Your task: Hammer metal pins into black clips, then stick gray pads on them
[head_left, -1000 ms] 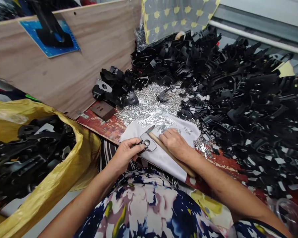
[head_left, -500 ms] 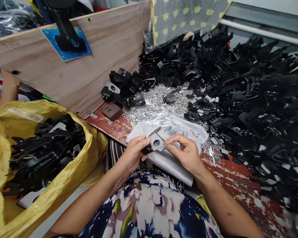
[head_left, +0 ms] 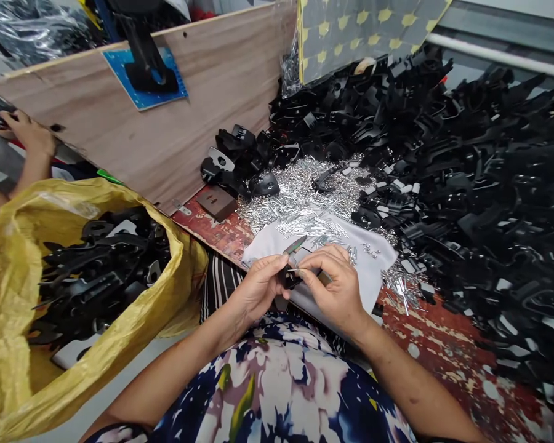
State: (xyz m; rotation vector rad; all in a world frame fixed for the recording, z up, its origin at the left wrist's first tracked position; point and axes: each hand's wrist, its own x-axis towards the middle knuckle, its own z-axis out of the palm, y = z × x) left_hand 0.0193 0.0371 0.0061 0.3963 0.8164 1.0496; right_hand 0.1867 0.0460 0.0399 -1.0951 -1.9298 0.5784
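My left hand (head_left: 261, 289) is closed around a small black and silver clip part (head_left: 290, 278), held just above a white cloth (head_left: 378, 261). My right hand (head_left: 335, 283) pinches a thin silver pin (head_left: 297, 271) against that part, the fingers of both hands nearly touching. A hammer with a wooden handle lies on the cloth under my hands; only its green-tipped head (head_left: 295, 245) shows. Loose silver pins (head_left: 300, 200) are heaped just beyond the cloth.
A huge pile of black plastic parts (head_left: 466, 166) covers the table's right and back. A yellow sack (head_left: 23, 246) of assembled black parts stands at my left. A wooden board (head_left: 166, 135) walls the left side; another person's hand (head_left: 25, 132) rests beyond it. A dark block (head_left: 216, 202) lies by the board.
My right hand left the pins on the cloth with one pin pinched and came to the part in my left hand. Both hands drew closer to my body.
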